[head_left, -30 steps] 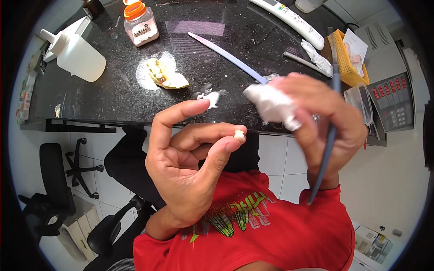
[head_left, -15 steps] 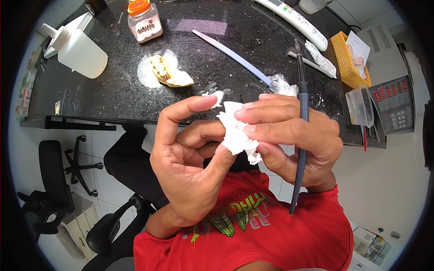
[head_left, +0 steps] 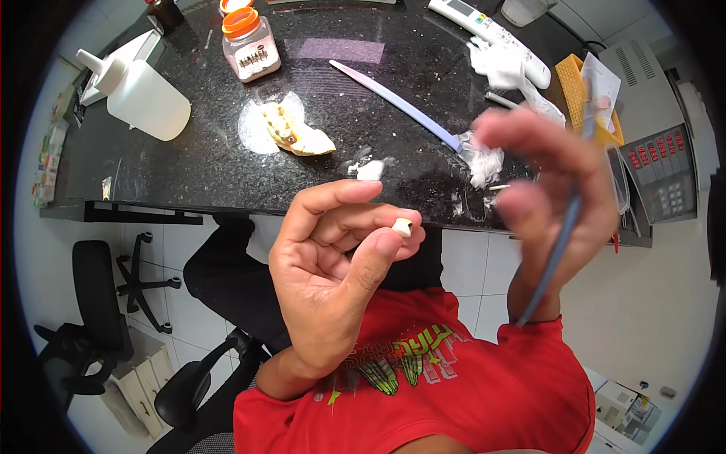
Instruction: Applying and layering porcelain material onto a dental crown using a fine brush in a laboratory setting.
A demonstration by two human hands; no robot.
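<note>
A small cream-white tooth-shaped piece point(head_left: 402, 227) is pinched in the grip of the left hand point(head_left: 325, 272), between the thumb tip and a finger. Its upper edge is yellowish and its side is smooth and pale; a dark spot, like a hollow opening, shows at its right end. It is held up off the black speckled stone worktop point(head_left: 219, 178), seen near its front edge, above the person's lap.

The right hand point(head_left: 567, 219) is blurred and well apart from the piece, its thumb and forefinger spread wide. A slim dark-blue rod-like tool point(head_left: 562, 246) is carried in that hand, though the blur hides which fingers clasp it.

Half a second ago, the right hand pressed a crumpled white tissue point(head_left: 491, 64) over the piece, hiding it. Now the tissue has left the fingers and appears beside the long white remote control point(head_left: 533, 66), partly overlapping it; whether it has settled there cannot be told. The piece is uncovered, and the left hand keeps its pinch.
</note>
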